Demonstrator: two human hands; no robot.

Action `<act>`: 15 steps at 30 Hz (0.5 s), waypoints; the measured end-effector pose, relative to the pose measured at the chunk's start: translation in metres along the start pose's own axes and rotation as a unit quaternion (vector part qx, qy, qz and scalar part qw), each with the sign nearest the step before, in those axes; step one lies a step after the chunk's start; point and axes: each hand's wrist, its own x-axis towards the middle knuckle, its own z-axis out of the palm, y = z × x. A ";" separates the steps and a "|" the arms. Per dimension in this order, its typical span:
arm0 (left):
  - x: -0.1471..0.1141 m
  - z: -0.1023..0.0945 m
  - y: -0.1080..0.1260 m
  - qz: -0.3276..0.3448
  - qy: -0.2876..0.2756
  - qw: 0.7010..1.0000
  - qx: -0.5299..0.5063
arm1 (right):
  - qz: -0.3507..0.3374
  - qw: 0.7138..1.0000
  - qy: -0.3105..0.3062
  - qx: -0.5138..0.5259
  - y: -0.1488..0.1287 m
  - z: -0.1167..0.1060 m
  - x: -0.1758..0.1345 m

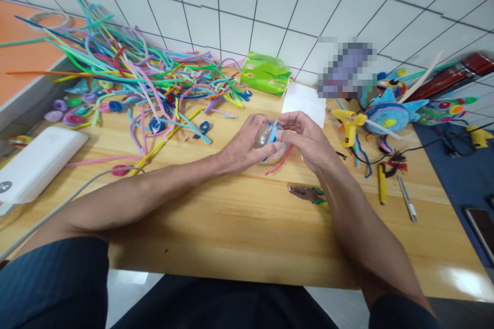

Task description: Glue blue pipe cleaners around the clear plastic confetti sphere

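A clear plastic object, rounded like a small bottle (264, 134), is held over the middle of the table between both hands. My left hand (244, 145) wraps around its left side, thumb stretched along the near side. My right hand (305, 139) is closed at its right side, with thumb and fingers at a blue pipe cleaner (274, 132) that lies across the plastic. The fingers hide much of both. A pink pipe cleaner (281, 162) shows just below the hands. Pliers (306, 193) lie beside my right forearm, which partly covers their handles.
Tangled pipe cleaners (154, 79) cover the back left, near a white power bank (44, 162). Behind the hands are a green tissue pack (265, 73) and white paper (306, 103). A yellow glue gun (349, 126), blue fish craft (388, 115) and cutter knives (407, 199) lie right.
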 end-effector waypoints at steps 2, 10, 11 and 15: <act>0.001 -0.002 0.003 -0.032 -0.003 0.999 -0.027 | -0.005 1.000 -0.008 -0.001 -0.001 0.000 0.000; 0.002 -0.005 0.010 -0.084 -0.005 0.992 -0.097 | -0.015 1.000 -0.027 0.001 -0.005 -0.006 0.001; 0.002 -0.005 0.010 -0.085 -0.004 0.991 -0.099 | -0.017 1.000 -0.026 -0.006 -0.005 -0.006 0.000; 0.002 -0.004 0.009 -0.082 -0.008 0.992 -0.092 | -0.026 0.999 -0.017 -0.036 -0.005 -0.003 -0.001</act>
